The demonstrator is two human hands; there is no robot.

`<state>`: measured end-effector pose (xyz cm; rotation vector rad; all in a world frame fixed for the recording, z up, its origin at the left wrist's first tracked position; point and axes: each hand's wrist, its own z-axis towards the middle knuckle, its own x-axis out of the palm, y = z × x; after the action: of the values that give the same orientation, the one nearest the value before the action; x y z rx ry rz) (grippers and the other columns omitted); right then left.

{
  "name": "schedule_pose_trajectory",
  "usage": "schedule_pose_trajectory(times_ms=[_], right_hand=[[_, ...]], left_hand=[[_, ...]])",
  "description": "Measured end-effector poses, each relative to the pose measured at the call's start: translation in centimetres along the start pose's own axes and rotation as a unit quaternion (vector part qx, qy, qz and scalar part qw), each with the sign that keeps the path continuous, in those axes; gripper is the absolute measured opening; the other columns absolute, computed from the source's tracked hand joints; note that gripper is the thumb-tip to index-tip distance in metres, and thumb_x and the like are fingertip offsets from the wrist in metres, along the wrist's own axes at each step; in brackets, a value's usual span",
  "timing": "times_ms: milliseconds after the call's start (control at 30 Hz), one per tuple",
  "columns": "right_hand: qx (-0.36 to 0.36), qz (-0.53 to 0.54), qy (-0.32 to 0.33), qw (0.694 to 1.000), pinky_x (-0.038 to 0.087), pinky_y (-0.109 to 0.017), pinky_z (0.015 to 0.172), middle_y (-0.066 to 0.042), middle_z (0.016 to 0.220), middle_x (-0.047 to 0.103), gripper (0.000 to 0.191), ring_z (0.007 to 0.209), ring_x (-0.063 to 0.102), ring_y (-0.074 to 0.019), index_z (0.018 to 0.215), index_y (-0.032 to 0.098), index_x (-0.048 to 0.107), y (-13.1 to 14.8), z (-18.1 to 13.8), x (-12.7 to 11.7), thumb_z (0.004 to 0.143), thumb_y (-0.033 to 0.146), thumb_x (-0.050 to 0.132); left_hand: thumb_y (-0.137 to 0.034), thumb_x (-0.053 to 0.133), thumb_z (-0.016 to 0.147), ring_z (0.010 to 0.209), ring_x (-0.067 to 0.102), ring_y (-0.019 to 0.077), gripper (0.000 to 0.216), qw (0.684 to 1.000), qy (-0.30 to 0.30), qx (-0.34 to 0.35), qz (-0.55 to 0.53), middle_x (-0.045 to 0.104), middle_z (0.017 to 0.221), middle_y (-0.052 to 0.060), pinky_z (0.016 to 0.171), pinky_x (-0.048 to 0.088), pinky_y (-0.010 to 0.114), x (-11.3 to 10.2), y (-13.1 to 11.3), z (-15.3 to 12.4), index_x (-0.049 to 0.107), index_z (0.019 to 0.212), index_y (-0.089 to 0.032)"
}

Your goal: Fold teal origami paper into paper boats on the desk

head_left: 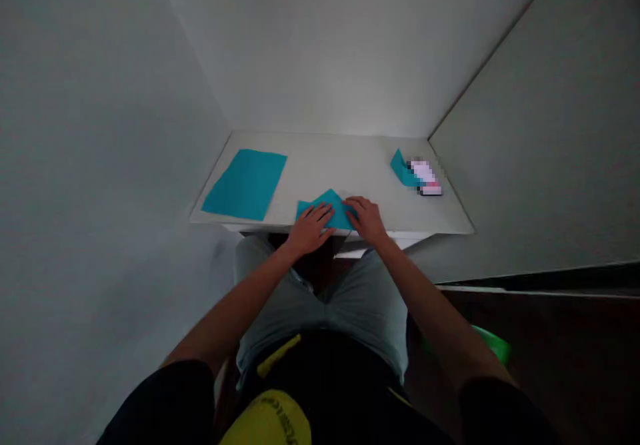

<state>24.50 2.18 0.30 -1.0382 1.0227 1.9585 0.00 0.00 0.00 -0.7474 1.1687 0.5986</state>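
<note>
A folded teal sheet of paper (341, 217) lies at the front edge of the white table, with a pointed peak at its far side. My left hand (311, 227) rests flat on its left part, fingers spread and pressed down on it. At the paper's right end, my right hand (369, 220) has its fingers bent around the edge, the thumb nearer to me; part of the paper there is hidden under the hand.
A larger flat teal sheet (246, 184) lies on the left of the table (345, 158). Toward the right are a small folded teal piece (401, 170) and a blurred phone-like object (425, 177). Walls close in on the left, back and right. Something green (493, 344) is low at right.
</note>
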Motion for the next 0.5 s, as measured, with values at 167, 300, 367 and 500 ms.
schedule_pose_trajectory(times_ms=[167,300,367,500], right_hand=[[-0.086,0.014,0.053,0.995,0.046,-0.053,0.121,-0.011,0.162,0.059,0.050,0.149,0.056,-0.0300,0.159,0.024,0.055,2.3,-1.9,1.4,0.113,0.043,0.048],[-0.073,-0.006,0.057,0.996,0.040,-0.055,0.128,-0.013,0.172,0.045,0.072,0.158,0.046,-0.0336,0.172,0.023,0.035,1.7,-3.4,1.4,0.110,0.052,0.053],[-0.065,-0.011,0.052,0.996,0.039,-0.055,0.129,-0.012,0.174,0.043,0.074,0.158,0.045,-0.0340,0.173,0.023,0.033,1.0,-4.1,1.2,0.109,0.052,0.055],[-0.044,-0.004,0.029,0.999,0.040,-0.056,0.126,-0.011,0.170,0.049,0.065,0.154,0.050,-0.0337,0.168,0.023,0.043,0.2,-5.2,0.9,0.108,0.045,0.056]], left_hand=[[-0.054,0.047,0.110,0.165,0.034,0.0301,0.068,1.000,-0.001,0.018,-0.003,0.039,0.176,0.013,0.138,0.026,0.050,-0.2,0.2,-0.3,0.048,0.165,-0.013],[-0.051,0.050,0.109,0.165,0.034,0.0308,0.069,1.000,-0.014,-0.014,-0.006,0.037,0.177,0.013,0.136,0.030,0.051,-0.2,1.4,-0.9,0.044,0.168,-0.015],[-0.052,0.054,0.107,0.165,0.035,0.0319,0.072,0.999,-0.030,-0.039,-0.005,0.037,0.177,0.014,0.136,0.031,0.052,-0.1,2.2,-1.5,0.043,0.169,-0.015],[-0.047,0.059,0.106,0.162,0.040,0.0308,0.069,0.997,-0.052,-0.056,-0.021,0.042,0.174,0.013,0.135,0.032,0.052,0.1,3.2,-2.8,0.046,0.167,-0.018]])
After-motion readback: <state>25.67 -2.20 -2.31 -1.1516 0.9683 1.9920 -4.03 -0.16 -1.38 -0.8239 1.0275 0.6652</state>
